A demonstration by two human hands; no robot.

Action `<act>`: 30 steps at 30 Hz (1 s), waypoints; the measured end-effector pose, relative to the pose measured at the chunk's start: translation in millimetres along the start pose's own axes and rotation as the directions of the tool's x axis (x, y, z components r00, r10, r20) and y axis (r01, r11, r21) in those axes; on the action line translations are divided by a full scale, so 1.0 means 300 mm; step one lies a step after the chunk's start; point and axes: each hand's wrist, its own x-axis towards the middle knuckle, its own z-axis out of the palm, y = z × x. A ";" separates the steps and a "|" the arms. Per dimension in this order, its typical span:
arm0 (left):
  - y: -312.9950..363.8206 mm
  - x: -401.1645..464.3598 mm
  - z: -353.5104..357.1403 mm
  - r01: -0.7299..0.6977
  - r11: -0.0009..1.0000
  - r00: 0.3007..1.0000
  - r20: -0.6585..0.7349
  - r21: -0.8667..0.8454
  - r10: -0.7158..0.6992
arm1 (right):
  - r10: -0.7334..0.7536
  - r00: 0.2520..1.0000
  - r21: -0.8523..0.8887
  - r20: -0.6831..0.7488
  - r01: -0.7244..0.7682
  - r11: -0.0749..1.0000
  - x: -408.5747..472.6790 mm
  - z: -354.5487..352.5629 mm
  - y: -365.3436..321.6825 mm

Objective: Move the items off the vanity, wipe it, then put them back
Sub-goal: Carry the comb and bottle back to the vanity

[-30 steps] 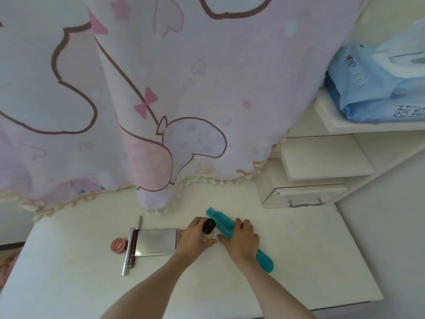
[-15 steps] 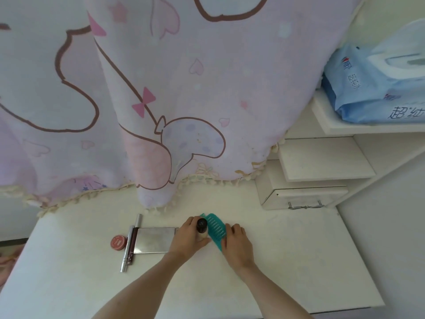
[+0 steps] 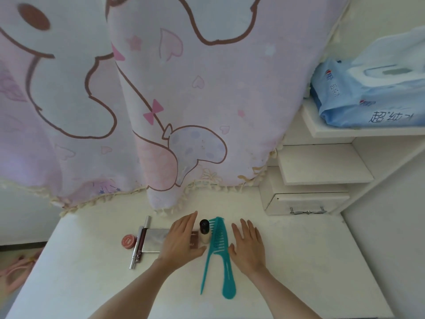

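**Items lined up on the vanity, both hands spread flat**

While the pink cartoon curtain (image 3: 184,88) hangs down over the back edge of the white vanity (image 3: 299,261), everything else sits in a row at the middle of that top. To the right of the vanity rise white shelves (image 3: 322,164), with a blue pack of wipes (image 3: 368,95) on the upper one and a small drawer (image 3: 305,201) at the bottom.

The left hand (image 3: 181,240) lies with fingers straight and together over the right end of a silver compact (image 3: 155,240), gripping nothing. The right hand (image 3: 248,245) is spread flat just right of the teal combs (image 3: 218,245), fingers straight, holding nothing; I cannot tell whether it touches them.

The combs lie lengthwise between the two hands, teeth end toward the curtain. A small bottle with a black cap (image 3: 204,231) stands upright just left of them. Left of the compact lie slim makeup sticks (image 3: 138,245), then a small round red tin (image 3: 128,241).
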 end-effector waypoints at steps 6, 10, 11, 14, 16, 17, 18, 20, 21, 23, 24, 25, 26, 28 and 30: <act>0.035 0.041 -0.075 -0.203 0.976 0.977 -0.052 0.085 0.208 | 0.078 0.996 -0.008 -0.042 -0.078 0.997 -0.016 -0.072 0.017; 0.067 0.093 -0.112 -0.332 0.943 0.943 -0.004 0.030 0.333 | 0.219 0.972 0.023 -0.081 -0.217 0.976 -0.075 -0.133 0.015; 0.083 0.115 -0.123 -0.385 0.922 0.923 0.007 0.041 0.385 | 0.264 0.960 0.024 -0.092 -0.263 0.964 -0.090 -0.152 0.020; 0.157 0.185 -0.156 -0.571 0.815 0.820 0.024 0.098 0.571 | 0.418 0.900 0.019 -0.123 -0.419 0.908 -0.149 -0.221 0.031; 0.227 0.222 -0.170 -0.679 0.728 0.733 0.040 0.097 0.679 | 0.536 0.832 0.032 -0.145 -0.538 0.843 -0.219 -0.274 0.032; 0.268 0.237 -0.172 -0.727 0.681 0.686 0.055 0.086 0.725 | 0.591 0.791 0.039 -0.160 -0.593 0.804 -0.263 -0.304 0.037; 0.317 0.245 -0.173 -0.769 0.634 0.639 0.071 0.086 0.766 | 0.640 0.746 0.040 -0.183 -0.645 0.764 -0.315 -0.335 0.043; 0.427 0.241 -0.166 -0.836 0.535 0.546 0.089 0.121 0.833 | 0.729 0.648 0.035 -0.219 -0.742 0.670 -0.437 -0.404 0.058; 0.492 0.221 -0.163 -0.864 0.485 0.499 0.104 0.136 0.860 | 0.768 0.595 0.031 -0.237 -0.785 0.618 -0.509 -0.439 0.063; 0.633 0.146 -0.150 -0.913 0.384 0.400 0.121 0.138 0.908 | 0.827 0.484 0.026 -0.287 -0.859 0.512 -0.675 -0.499 0.067; 0.709 0.097 -0.143 -0.935 0.335 0.349 0.122 0.119 0.929 | 0.851 0.425 0.025 -0.308 -0.891 0.454 -0.765 -0.531 0.063; 0.789 0.038 -0.139 -0.954 0.286 0.295 0.113 0.094 0.949 | 0.870 0.363 0.026 -0.333 -0.919 0.393 -0.861 -0.562 0.057; 0.870 -0.030 -0.135 -0.970 0.234 0.240 0.097 0.068 0.966 | 0.881 0.299 0.031 -0.366 -0.943 0.332 -0.958 -0.592 0.049; 1.029 -0.188 -0.132 -0.992 0.122 0.123 0.048 0.015 0.991 | 0.886 0.172 0.042 -0.430 -0.977 0.210 -1.158 -0.650 0.019; 1.176 -0.383 -0.144 -0.999 0.013 0.013 -0.001 -0.034 1.000 | 0.877 0.049 0.046 -0.477 -0.996 0.081 -1.372 -0.704 -0.029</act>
